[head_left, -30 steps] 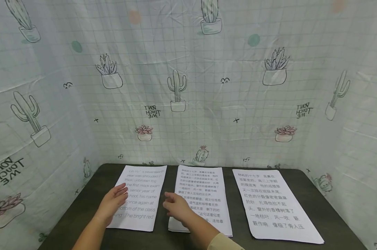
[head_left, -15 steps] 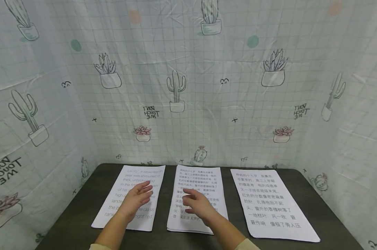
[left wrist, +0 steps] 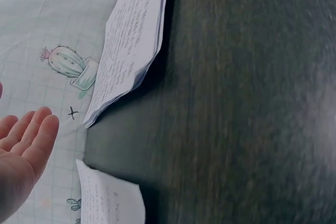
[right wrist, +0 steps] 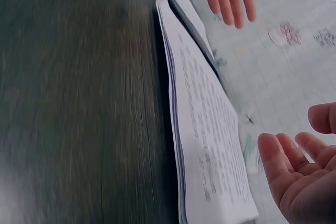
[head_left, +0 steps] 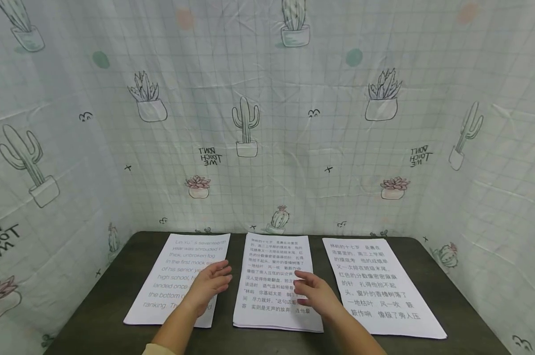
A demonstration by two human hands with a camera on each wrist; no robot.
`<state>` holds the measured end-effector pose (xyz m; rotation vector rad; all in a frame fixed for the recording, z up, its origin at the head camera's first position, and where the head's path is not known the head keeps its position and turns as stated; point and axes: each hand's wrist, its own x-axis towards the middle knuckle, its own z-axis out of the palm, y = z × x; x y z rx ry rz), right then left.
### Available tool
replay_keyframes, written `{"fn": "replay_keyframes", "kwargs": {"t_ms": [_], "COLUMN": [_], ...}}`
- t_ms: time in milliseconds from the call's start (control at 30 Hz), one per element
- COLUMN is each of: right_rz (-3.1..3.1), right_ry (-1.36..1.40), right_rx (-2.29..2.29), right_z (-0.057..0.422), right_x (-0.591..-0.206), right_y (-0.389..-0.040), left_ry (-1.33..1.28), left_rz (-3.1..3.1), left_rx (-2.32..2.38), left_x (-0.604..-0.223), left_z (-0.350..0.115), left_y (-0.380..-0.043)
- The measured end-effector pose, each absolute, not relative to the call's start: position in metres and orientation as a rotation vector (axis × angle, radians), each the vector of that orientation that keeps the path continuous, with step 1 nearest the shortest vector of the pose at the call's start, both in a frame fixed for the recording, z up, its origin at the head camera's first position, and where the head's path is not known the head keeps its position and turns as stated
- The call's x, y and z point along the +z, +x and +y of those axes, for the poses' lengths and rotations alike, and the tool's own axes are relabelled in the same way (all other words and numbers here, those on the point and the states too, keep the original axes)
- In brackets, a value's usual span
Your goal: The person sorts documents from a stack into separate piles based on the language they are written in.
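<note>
Three printed paper stacks lie in a row on the dark table (head_left: pixel 223 340). My left hand (head_left: pixel 208 286) hovers over the right side of the left stack (head_left: pixel 160 291), which carries English text. Its fingers are loosely extended and hold nothing, as the left wrist view shows of the hand (left wrist: pixel 23 150). Over the right edge of the middle stack (head_left: pixel 267 291), printed in Chinese, is my right hand (head_left: pixel 316 293), relaxed and with nothing in it. In the right wrist view this hand (right wrist: pixel 302 171) appears beside the middle stack (right wrist: pixel 205 129), fingers slightly bent.
At the right lies the third stack (head_left: pixel 382 291), with larger Chinese text. A pale cloth (head_left: pixel 267 123) printed with potted cacti hangs behind the table and along both sides. Strips of dark tabletop separate the stacks.
Both hands have moved to the right: the left across the English stack, the right across the middle stack to its right edge. The head view has shifted slightly; the stacks lie as before.
</note>
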<state>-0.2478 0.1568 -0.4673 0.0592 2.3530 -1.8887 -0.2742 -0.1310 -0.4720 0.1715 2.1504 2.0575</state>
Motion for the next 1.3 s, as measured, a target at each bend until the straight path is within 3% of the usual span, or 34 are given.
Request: {"fn": "replay_keyframes", "kwargs": {"t_ms": [533, 1300], "right_rz": [2.504, 2.678], "right_ry": [0.299, 0.362], "right_rx": [-1.673, -1.272], "right_z": [0.207, 0.196], "right_x": [-0.48, -0.496], "right_y": [-0.243, -0.244], "left_ry": [0.007, 0.019], "left_rz": [2.248, 2.37], "left_rx": [1.876, 1.771], "left_x": [-0.489, -0.509], "left_z": [-0.119, -0.096], "left_y": [-0.277, -0.275]}}
